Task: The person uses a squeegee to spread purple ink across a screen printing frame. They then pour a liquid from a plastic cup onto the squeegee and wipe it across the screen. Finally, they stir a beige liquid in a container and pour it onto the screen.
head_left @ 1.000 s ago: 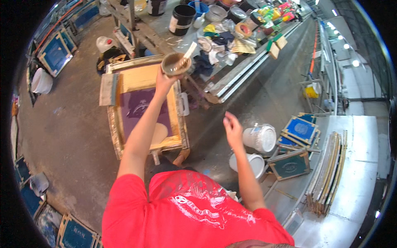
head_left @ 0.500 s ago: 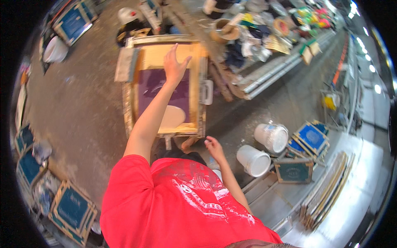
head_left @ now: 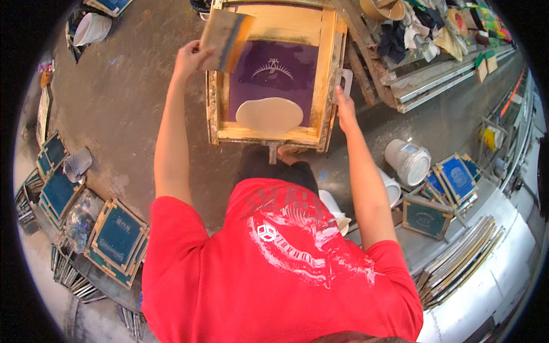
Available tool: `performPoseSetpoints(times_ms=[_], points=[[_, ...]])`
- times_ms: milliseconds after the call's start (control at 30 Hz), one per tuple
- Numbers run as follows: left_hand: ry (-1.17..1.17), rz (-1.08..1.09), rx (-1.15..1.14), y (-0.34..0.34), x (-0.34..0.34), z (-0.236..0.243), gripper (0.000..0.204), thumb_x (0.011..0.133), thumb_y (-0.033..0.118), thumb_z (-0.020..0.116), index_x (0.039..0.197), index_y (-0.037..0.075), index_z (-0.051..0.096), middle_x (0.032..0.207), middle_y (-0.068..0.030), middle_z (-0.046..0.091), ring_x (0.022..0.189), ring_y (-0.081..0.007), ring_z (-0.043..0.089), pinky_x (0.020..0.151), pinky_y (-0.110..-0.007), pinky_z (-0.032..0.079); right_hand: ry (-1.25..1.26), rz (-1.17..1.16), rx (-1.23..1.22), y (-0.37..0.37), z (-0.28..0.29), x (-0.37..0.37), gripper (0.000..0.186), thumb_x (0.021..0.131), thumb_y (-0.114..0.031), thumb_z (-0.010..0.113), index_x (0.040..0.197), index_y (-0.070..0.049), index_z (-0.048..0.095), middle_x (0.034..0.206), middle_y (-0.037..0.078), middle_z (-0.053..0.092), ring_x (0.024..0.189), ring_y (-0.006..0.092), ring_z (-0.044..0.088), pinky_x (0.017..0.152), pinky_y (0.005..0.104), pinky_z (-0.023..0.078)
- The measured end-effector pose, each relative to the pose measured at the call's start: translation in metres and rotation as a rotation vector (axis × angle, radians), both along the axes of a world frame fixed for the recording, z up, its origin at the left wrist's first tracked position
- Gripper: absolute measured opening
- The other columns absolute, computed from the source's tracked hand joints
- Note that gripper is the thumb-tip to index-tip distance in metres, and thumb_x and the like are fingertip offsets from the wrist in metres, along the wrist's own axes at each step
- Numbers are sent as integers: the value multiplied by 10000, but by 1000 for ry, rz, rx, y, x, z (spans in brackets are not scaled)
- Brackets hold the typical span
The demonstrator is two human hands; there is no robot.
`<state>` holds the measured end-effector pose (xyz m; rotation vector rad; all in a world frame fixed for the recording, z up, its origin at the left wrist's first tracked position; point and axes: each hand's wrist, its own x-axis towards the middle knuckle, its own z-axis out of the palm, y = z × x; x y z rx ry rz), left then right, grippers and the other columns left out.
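Observation:
In my left hand (head_left: 190, 60) is a squeegee (head_left: 220, 37), a wide wooden block with a dark and orange blade side. It is held tilted over the left rim of a wooden-framed printing screen (head_left: 334, 51). The screen has a purple mesh area (head_left: 286, 66) with a pale curved design in it. A pool of cream-coloured ink (head_left: 269, 115) lies at the near end of the mesh. At the frame's right side, my right hand (head_left: 345, 108) is closed at a white handle (head_left: 346, 80); the fingers are partly hidden.
A bench (head_left: 426, 86) with cloths and a brown tub (head_left: 383, 8) stands at the far right. White buckets (head_left: 409, 162) and leaning screens (head_left: 426, 217) are on my right. More screens (head_left: 117, 240) lean on the left, with a white bucket (head_left: 92, 28) at the far left.
My left hand, stretched over the screen before, has taken the squeegee from the left rim and holds it up. My right hand has moved up to the white handle. The view has shifted.

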<state>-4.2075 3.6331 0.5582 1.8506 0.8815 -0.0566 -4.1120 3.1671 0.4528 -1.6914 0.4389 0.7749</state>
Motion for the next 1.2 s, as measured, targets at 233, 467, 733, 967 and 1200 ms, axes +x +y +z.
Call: performPoseSetpoints(times_ms=[233, 467, 733, 967, 1200], points=[[26, -714, 70, -136, -41, -3, 415, 785, 162, 801, 1158, 43, 664, 979, -128, 713, 893, -233, 673, 803, -361, 523, -74, -31, 86, -2, -17, 1, 716, 935, -524, 636, 1423, -16, 505, 1374, 120, 564, 1288, 245, 507, 1064, 372, 367], [320, -955, 177, -155, -27, -19, 496, 736, 151, 791, 1218, 118, 679, 1035, -144, 728, 975, -325, 682, 860, -415, 533, -161, -54, 27, 10, -2, -5, 677, 937, -512, 638, 1363, 8, 557, 1263, 119, 621, 1166, 226, 571, 986, 353, 417], [346, -1176, 42, -111, 38, -28, 524, 671, 90, 825, 1179, 54, 699, 984, -96, 739, 867, -201, 660, 821, -365, 539, -163, -88, 86, 13, 2, -5, 572, 950, -464, 638, 1267, 10, 607, 1091, 79, 650, 993, 196, 591, 882, 338, 441], [98, -587, 704, -90, 91, 4, 393, 770, 123, 734, 1159, 134, 685, 994, -118, 724, 937, -254, 691, 825, -393, 542, -157, -47, 126, 14, -2, -8, 578, 953, -454, 625, 1303, 4, 583, 1138, 99, 628, 1037, 220, 580, 909, 366, 430], [-370, -530, 956, -167, -19, -42, 344, 798, 24, 650, 1116, 148, 687, 1183, -59, 677, 1120, -274, 610, 904, -401, 500, -173, -105, 199, 16, -2, -7, 574, 941, -409, 648, 1344, -10, 563, 1220, 112, 619, 1125, 238, 573, 953, 369, 421]])
